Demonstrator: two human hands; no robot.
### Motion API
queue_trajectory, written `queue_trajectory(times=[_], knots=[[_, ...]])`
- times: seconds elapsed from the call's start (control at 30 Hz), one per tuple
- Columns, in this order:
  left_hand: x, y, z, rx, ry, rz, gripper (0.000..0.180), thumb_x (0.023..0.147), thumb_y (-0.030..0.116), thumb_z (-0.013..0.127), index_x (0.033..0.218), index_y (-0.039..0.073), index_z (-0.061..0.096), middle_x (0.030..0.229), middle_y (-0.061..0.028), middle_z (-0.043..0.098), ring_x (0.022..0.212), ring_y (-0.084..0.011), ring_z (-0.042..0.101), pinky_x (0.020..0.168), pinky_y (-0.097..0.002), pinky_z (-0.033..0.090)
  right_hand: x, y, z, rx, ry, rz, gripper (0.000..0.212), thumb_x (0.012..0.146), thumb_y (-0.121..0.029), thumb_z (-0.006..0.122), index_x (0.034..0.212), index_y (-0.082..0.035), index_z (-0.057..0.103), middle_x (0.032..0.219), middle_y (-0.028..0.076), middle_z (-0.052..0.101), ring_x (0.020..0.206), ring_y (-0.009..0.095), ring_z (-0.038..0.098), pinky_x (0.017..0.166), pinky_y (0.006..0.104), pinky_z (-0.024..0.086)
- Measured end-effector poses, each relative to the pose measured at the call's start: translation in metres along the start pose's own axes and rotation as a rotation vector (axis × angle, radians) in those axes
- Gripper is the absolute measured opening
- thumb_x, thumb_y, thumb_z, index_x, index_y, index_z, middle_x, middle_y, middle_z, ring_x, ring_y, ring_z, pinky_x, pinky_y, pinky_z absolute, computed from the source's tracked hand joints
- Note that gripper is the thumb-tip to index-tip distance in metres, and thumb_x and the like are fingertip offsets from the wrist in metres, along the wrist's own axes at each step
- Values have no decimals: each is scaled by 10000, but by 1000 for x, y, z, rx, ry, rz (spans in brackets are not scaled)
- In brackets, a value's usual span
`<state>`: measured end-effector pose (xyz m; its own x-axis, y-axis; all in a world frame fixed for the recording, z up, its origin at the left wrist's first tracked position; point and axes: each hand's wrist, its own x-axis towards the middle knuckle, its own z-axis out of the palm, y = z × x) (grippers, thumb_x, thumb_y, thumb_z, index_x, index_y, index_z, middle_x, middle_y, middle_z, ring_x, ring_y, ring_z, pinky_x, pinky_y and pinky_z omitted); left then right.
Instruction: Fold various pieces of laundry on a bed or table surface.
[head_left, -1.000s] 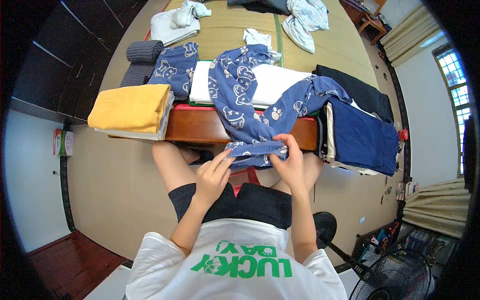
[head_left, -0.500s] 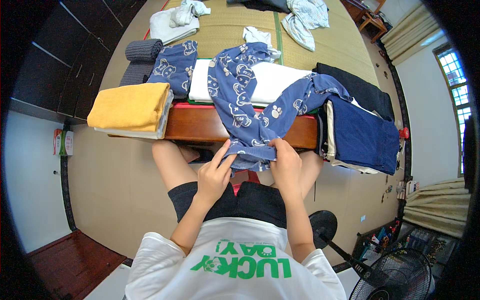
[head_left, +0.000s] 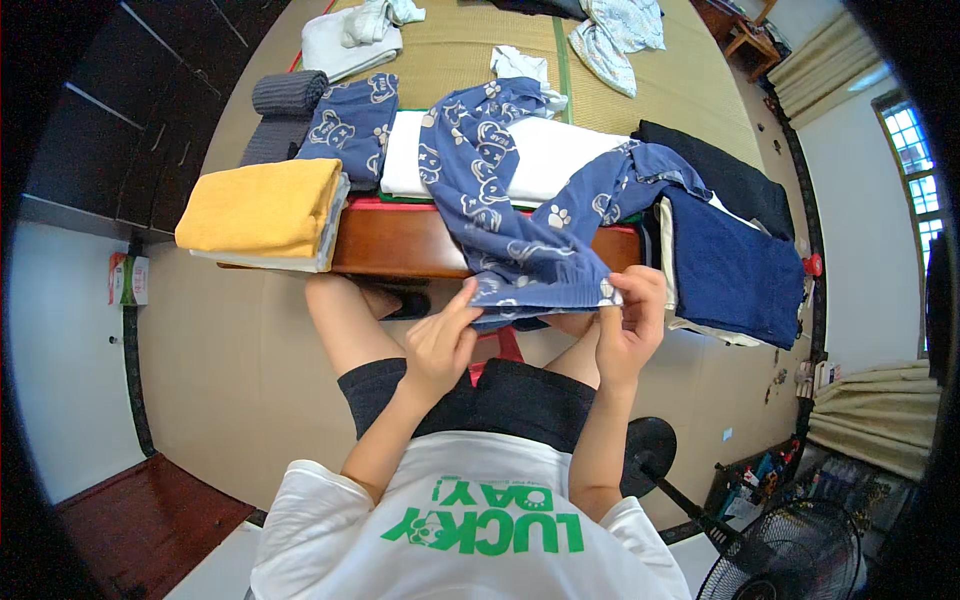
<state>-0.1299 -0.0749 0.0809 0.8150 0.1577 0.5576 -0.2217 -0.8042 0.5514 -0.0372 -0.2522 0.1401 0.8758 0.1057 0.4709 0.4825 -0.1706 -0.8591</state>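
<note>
Blue bear-print trousers (head_left: pixel 490 215) hang off the bed edge toward me, waistband nearest. One leg lies up over a folded white cloth (head_left: pixel 572 160), the other over the clothes on the right. My left hand (head_left: pixel 442 340) pinches the left end of the waistband. At its right end my right hand (head_left: pixel 632 325) grips the band between thumb and fingers, so it is stretched out straight. A folded piece with the same bear print (head_left: pixel 350 130) lies to the left of the white cloth.
Left on the bed edge is a yellow folded stack (head_left: pixel 260 205), with a grey rolled cloth (head_left: pixel 290 92) behind. Dark blue folded clothes (head_left: pixel 735 265) and black ones (head_left: pixel 710 165) lie at right. Loose clothes (head_left: pixel 350 45) are on the mat (head_left: pixel 480 40). A fan (head_left: pixel 790 550) stands lower right.
My right hand has moved right and slightly up with its end of the waistband. The band, bunched before, is now pulled wide. My left hand has shifted slightly right.
</note>
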Motion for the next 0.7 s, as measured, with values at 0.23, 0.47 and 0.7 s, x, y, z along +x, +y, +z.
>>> queue_trajectory(times=[0.23,0.47,0.7], knots=[[17,0,-2,-38,-18,108,95,605,-11,596,690,-1,555,1071,-161,577,584,-225,593,514,-274,462,-2,1,-2,168,-41,-113,164,581,128,499,612,-8,586,968,149,539,891,255,543,803,319,422],[28,3,-2,9,91,-125,158,645,-51,580,797,-14,602,1028,-121,596,713,-240,629,586,-281,498,-31,-3,10,-191,-206,-201,236,605,96,509,763,-14,646,963,165,575,884,299,569,771,345,448],[30,-6,-13,75,72,-43,192,601,-56,574,780,-12,626,1141,-147,543,856,-269,619,700,-303,503,-105,-8,7,-87,-1,-281,201,693,61,548,849,-34,634,946,146,593,813,260,593,692,306,477]])
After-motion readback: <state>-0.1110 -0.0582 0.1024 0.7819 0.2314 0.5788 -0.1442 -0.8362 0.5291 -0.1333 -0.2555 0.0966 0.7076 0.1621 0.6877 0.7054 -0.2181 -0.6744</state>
